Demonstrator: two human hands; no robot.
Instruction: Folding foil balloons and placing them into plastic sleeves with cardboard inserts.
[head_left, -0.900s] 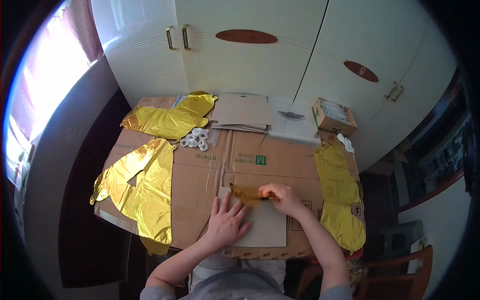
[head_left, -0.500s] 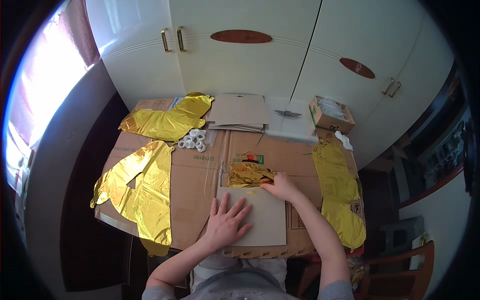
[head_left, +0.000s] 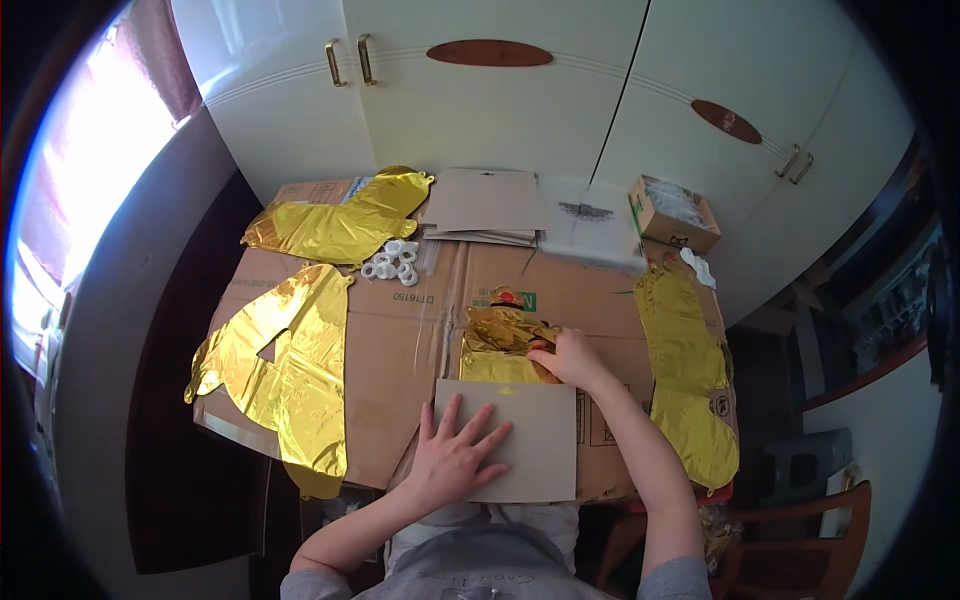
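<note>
Gold foil balloon (head_left: 503,340) is pinched in the right hand (head_left: 568,358); left hand (head_left: 455,458) lies flat, fingers spread, on the card sleeve (head_left: 535,450) at the desk's (head_left: 400,340) six-o'clock edge.

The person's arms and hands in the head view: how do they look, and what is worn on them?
Both forearms are bare from the elbows down. The left hand and the right hand wear no gloves, and no ring, watch or bracelet shows on either. The fingers are uncovered. Short grey sleeves of a grey top cover the upper arms at the lower edge.
</note>
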